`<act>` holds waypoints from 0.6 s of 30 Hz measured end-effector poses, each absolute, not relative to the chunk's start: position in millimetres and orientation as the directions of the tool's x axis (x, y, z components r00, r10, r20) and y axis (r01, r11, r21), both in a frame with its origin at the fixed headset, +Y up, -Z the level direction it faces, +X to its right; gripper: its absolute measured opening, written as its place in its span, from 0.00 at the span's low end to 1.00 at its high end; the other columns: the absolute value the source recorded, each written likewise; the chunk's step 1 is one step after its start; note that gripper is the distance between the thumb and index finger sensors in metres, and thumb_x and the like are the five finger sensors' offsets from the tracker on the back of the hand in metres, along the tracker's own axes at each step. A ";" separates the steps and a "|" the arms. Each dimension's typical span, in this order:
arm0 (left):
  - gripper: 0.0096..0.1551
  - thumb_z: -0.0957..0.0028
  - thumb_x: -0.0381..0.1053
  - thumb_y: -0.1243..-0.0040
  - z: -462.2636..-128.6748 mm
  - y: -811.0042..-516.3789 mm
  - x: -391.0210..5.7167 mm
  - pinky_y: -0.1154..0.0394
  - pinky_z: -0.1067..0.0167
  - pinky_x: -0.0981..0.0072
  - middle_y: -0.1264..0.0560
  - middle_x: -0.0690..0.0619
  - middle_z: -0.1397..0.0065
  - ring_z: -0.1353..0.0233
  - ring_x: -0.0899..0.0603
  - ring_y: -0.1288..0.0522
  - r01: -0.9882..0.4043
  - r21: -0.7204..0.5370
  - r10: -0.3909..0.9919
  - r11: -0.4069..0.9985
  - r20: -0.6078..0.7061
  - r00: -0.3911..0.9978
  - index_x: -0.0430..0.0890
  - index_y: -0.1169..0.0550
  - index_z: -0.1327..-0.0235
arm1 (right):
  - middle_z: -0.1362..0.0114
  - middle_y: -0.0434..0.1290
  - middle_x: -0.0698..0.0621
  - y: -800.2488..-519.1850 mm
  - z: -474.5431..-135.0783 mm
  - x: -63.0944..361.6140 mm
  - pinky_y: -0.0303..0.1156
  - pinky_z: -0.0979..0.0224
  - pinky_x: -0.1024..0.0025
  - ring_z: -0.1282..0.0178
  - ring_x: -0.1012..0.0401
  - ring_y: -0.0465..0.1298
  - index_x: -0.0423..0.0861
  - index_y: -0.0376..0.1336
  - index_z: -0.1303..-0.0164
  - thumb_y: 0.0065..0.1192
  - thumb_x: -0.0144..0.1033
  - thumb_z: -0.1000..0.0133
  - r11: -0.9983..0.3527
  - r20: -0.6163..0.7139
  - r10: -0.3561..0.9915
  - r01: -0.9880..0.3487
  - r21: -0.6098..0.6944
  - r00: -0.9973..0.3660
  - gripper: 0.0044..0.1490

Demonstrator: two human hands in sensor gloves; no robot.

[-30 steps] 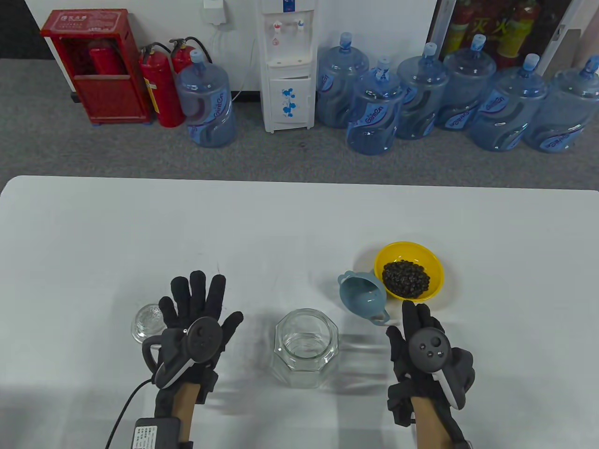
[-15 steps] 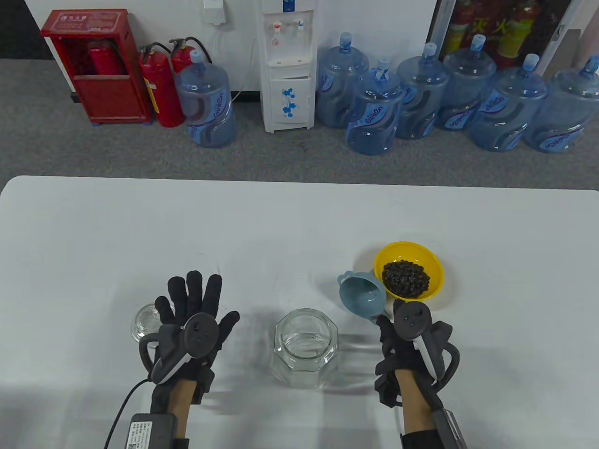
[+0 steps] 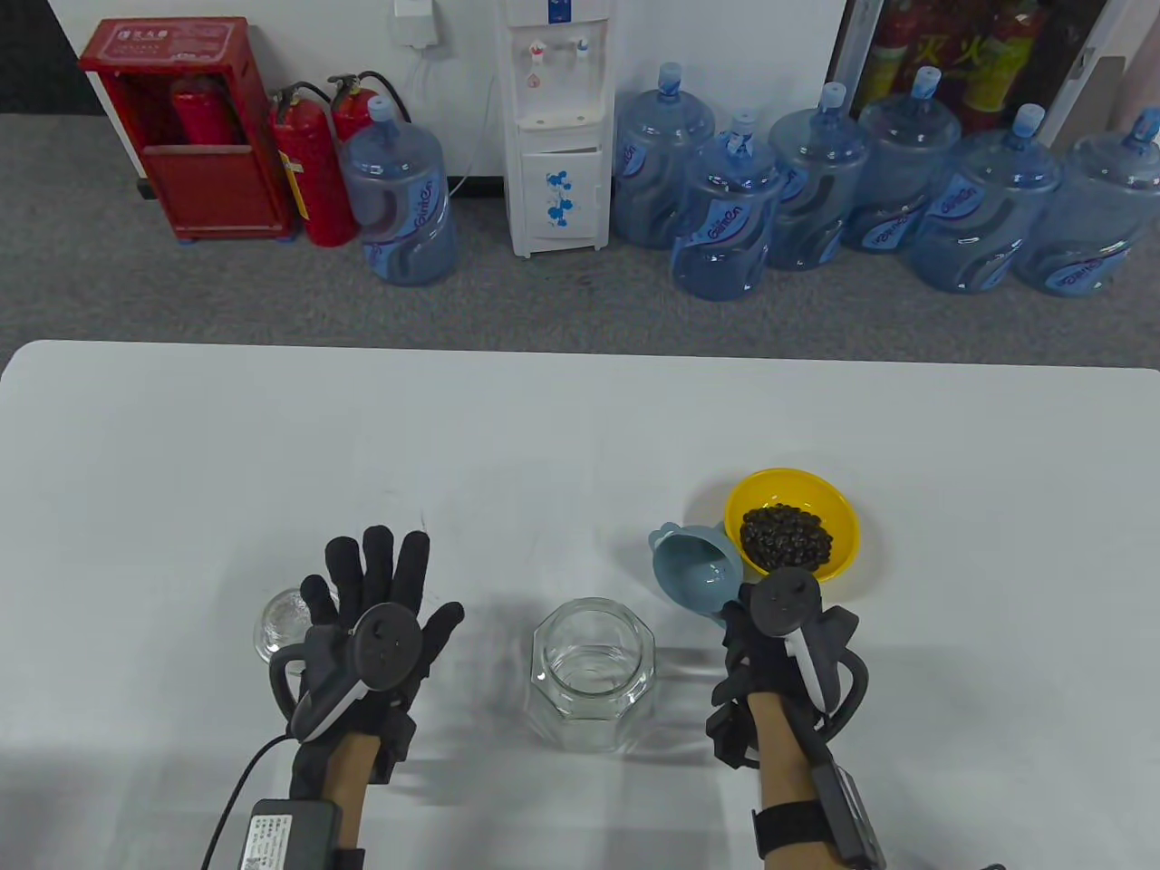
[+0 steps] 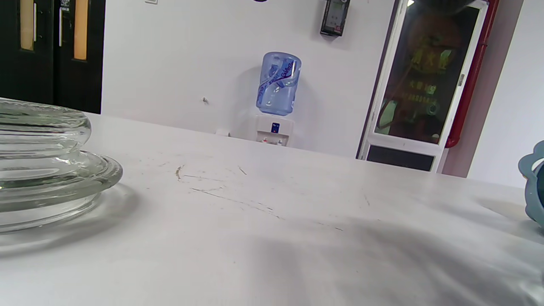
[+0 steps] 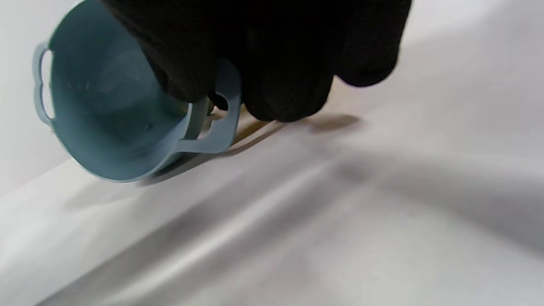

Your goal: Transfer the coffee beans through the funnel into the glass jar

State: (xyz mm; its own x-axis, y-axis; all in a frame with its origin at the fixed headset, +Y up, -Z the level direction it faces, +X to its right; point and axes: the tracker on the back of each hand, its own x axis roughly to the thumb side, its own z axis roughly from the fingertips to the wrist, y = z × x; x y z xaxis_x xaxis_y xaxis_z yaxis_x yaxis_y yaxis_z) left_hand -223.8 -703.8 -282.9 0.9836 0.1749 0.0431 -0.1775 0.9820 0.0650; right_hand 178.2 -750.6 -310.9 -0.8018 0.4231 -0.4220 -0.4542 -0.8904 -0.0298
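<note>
Just beyond the right hand (image 3: pixel 787 634), whose fingers (image 5: pixel 280 80) are closing on its near handle, the funnel (image 3: pixel 696 573) is lying tipped on its side, right of the jar (image 3: pixel 594 672), while the left hand (image 3: pixel 376 625) is resting spread flat.

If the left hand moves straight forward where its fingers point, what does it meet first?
The way looks free: the left hand points across bare table. The glass lid lies just beside its fingers, probably out of line.

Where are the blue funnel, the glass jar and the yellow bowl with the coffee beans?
blue funnel (image 3: pixel 691 569): table view, inner wall of its cone.
glass jar (image 3: pixel 594 720): table view, its near glass wall.
yellow bowl (image 3: pixel 838 512): table view, bare inner wall right of the beans.
</note>
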 end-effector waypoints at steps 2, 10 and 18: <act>0.45 0.43 0.73 0.58 -282.9 -704.2 -223.5 0.58 0.25 0.28 0.58 0.47 0.10 0.14 0.30 0.64 -0.179 0.063 0.176 0.982 0.043 0.983 0.61 0.53 0.14 | 0.25 0.75 0.43 -745.6 -309.0 177.9 0.74 0.32 0.56 0.37 0.56 0.79 0.47 0.70 0.26 0.66 0.42 0.32 -0.889 -0.394 0.438 -0.455 -0.053 -0.808 0.25; 0.46 0.43 0.73 0.58 -283.0 -705.4 -224.0 0.58 0.25 0.28 0.58 0.47 0.10 0.14 0.30 0.64 -0.183 0.049 0.182 0.982 0.035 0.983 0.61 0.53 0.14 | 0.31 0.79 0.43 -687.0 -292.5 174.0 0.78 0.37 0.58 0.41 0.58 0.81 0.47 0.70 0.26 0.66 0.39 0.33 -0.749 -0.156 0.661 -0.634 -0.193 -0.734 0.25; 0.46 0.42 0.73 0.57 -283.4 -707.1 -226.8 0.59 0.26 0.28 0.59 0.46 0.10 0.15 0.29 0.66 -0.179 0.037 0.178 0.983 0.019 0.984 0.60 0.54 0.14 | 0.38 0.80 0.43 -610.6 -273.5 177.8 0.78 0.41 0.59 0.48 0.62 0.80 0.41 0.68 0.25 0.61 0.42 0.31 -0.476 0.046 0.876 -0.877 -0.068 -0.479 0.28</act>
